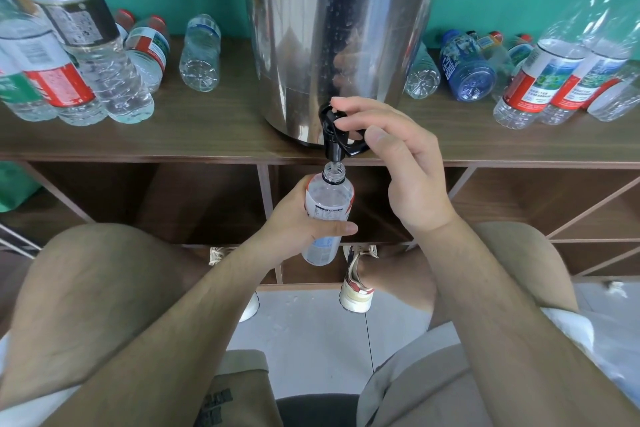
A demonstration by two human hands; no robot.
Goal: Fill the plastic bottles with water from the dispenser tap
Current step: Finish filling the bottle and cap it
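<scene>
Nearest the lens, along the bottom of the frame, were the khaki shorts (239, 388) and two bare forearms reaching up toward the middle. I had the left hand (294, 218) wrapped round the clear plastic bottle with a white label (329, 199), thumb laid across the front and fingers curled behind, gripping it at mid-body. The bottle sat uncapped and near upright at frame centre, below the front edge of the brown wooden shelf (207, 139), its open neck directly under the spout of the black plastic tap (333, 135). The right hand (394, 166) pinched the tap's lever, forefinger hooked over the top and thumb against its outer end, the other fingers loosely curled on nothing. The tap stuck out from the foot of the tall polished steel dispenser drum (339, 28) in the upper middle. I couldn't tell whether water was running or how full the bottle was.

I judged the bottle thin-walled and easily crushed: light when empty, noticeably heavier once filled, and slippery if splashed. The labelled waist looked like the best hold, firm but not squeezing, since pressure there would push water out of the neck.

More clear plastic bottles (201, 52) lay on the shelf at upper left and upper right, with a blue plastic bottle (464, 69) among those on the right.
</scene>
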